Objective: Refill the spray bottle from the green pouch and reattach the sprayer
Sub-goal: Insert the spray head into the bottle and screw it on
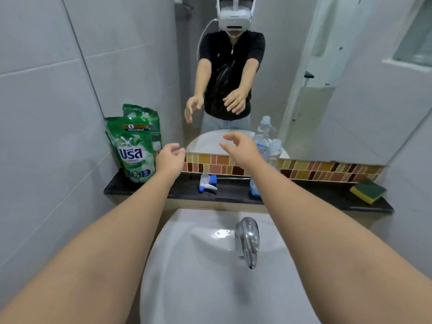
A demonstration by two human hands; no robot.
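Note:
The green pouch stands upright at the left end of the dark shelf, leaning on the wall. A white and blue sprayer lies detached on the shelf's middle. The clear spray bottle stands just right of it, mostly hidden behind my right forearm, its neck uncapped. My left hand hovers open right of the pouch, not touching it. My right hand hovers open above the sprayer, left of the bottle. Both hands hold nothing.
A white sink with a chrome tap lies below the shelf. A yellow and green sponge rests at the shelf's right end. A mirror above a mosaic tile strip reflects me, the pouch and the bottle. Grey tiled walls close in on both sides.

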